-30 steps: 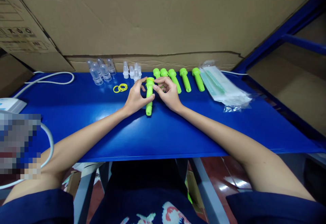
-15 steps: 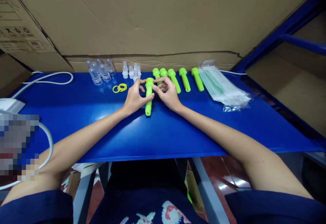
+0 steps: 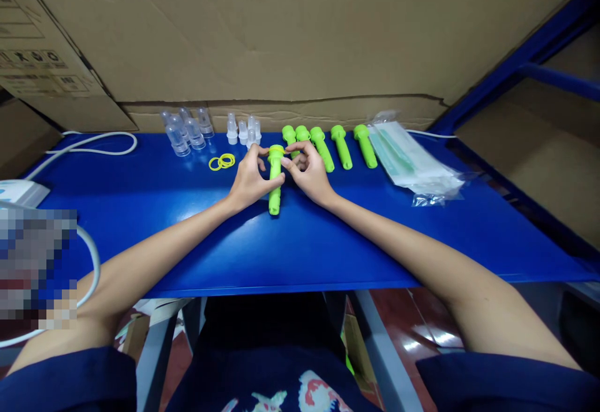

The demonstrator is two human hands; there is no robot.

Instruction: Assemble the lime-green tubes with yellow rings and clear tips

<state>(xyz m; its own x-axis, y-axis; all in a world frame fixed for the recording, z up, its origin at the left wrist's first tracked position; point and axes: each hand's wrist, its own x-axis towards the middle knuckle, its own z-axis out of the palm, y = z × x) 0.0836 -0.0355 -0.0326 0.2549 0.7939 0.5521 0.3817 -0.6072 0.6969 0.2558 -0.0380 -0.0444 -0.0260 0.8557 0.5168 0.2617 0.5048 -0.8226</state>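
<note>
Between my hands a lime-green flashlight body [image 3: 275, 193] stands with its wider head away from me and its handle end toward me. A yellow rubber ring [image 3: 277, 149] sits around the top of that head. My left hand [image 3: 248, 175] grips the body from the left, thumb across the handle and index finger at the ring. From the right, my right hand [image 3: 310, 174] pinches at the head, its index fingertip by the ring and thumb against the neck. Several loose yellow rings [image 3: 227, 160] lie left of my left hand.
Clear plastic caps [image 3: 179, 138] and smaller whitish bulb-like pieces [image 3: 232, 129] stand at the back. More green flashlight bodies [image 3: 341, 147] lie behind my right hand, beside a plastic-wrapped packet [image 3: 407, 159]. A white cable [image 3: 100, 143] and a pixelated object [image 3: 32, 262] are at left.
Both hands keep their hold on the flashlight body, with almost no movement of the fingers. The whole view has shifted very slightly.
</note>
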